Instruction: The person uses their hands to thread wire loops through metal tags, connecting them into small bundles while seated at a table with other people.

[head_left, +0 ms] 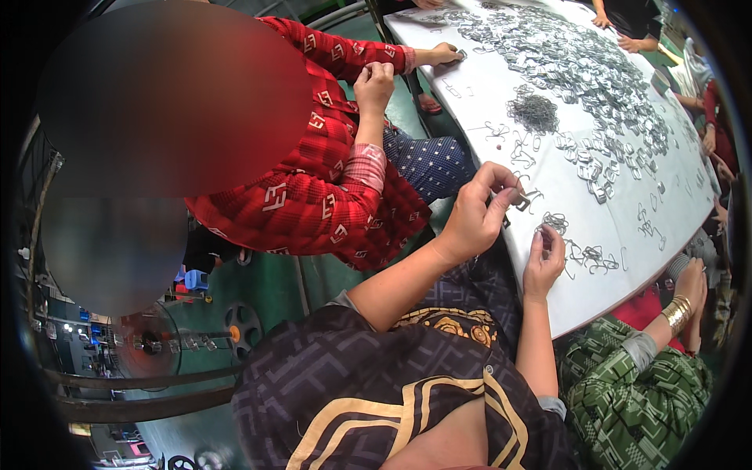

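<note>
My left hand (479,210) is raised at the near edge of the table, its thumb and fingers pinched on a small metal clip (522,202). A thin bent wire shows beside that clip. To its right, my right hand (543,265) is closed at the fingertips, next to a small heap of bent wire hooks (555,222); whatever it pinches is too small to make out. More loose wire hooks (593,257) lie just right of that hand. Farther up, several wire hooks (521,149) are scattered on the white tabletop (583,294).
A large spread of flat metal clips (576,66) covers the table's far part, beside a dense wire pile (533,113). Close on my left sits a person in a red patterned sleeve (345,200); on my right, one in green (638,392). Other hands (629,44) work opposite.
</note>
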Demonstrator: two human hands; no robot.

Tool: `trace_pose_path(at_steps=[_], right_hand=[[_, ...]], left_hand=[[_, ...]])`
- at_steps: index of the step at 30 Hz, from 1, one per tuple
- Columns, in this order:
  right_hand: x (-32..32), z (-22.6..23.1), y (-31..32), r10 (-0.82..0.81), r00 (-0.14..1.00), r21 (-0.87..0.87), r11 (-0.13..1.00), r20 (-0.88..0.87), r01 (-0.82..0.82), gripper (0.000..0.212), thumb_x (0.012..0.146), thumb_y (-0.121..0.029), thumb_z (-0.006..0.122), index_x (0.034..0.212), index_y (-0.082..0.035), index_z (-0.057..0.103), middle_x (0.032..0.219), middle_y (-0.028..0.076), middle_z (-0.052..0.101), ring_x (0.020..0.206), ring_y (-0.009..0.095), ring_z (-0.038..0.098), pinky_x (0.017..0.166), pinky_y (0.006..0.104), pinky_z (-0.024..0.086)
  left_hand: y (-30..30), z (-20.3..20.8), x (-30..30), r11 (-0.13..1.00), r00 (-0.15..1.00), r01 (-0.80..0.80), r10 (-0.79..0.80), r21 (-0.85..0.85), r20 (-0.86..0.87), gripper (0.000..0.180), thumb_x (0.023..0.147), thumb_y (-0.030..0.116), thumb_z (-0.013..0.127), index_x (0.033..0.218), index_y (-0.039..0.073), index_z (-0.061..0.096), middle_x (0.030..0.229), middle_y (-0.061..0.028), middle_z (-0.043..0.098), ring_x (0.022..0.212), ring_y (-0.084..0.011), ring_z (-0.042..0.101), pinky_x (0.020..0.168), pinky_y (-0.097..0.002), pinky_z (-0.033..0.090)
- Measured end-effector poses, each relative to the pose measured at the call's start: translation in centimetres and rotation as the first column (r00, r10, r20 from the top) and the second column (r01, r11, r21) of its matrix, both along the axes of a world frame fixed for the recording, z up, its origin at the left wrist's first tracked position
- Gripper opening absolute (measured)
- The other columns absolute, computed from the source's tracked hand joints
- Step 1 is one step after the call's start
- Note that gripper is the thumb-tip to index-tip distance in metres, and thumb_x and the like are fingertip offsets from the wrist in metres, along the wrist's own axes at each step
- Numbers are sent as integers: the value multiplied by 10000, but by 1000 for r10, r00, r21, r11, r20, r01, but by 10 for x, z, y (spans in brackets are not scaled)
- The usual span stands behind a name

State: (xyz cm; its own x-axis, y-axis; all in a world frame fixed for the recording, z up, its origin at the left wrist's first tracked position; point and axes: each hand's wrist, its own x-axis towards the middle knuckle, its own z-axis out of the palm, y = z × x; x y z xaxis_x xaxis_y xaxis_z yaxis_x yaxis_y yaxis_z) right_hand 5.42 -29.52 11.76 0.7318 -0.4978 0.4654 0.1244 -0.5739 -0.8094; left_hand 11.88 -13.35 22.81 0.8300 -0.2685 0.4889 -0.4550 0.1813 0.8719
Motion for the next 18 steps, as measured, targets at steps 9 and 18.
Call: trace_pose_path(at_steps=[9, 18], right_hand=[[-5, -1, -6, -47, 995, 140, 990, 85, 35, 167, 848, -47, 625, 1006, 6, 622, 892, 95, 645, 761, 174, 616, 707, 290, 486], [45, 21, -113, -367, 925, -117, 927, -98, 356, 277, 837, -163, 645, 1064, -4, 640, 947, 136, 625, 849, 256, 608, 763, 363, 494]], left_hand=[[-10, 18, -3, 996, 999, -15, 18, -91, 28, 81, 891, -39, 505, 962, -6, 527, 873, -60, 596, 789, -95, 543, 733, -234, 454], [-12, -9, -20, 992, 997, 57, -63, -117, -45, 82, 930, -9, 507, 1012, -4, 509, 971, -70, 595, 867, -106, 563, 797, -238, 464]])
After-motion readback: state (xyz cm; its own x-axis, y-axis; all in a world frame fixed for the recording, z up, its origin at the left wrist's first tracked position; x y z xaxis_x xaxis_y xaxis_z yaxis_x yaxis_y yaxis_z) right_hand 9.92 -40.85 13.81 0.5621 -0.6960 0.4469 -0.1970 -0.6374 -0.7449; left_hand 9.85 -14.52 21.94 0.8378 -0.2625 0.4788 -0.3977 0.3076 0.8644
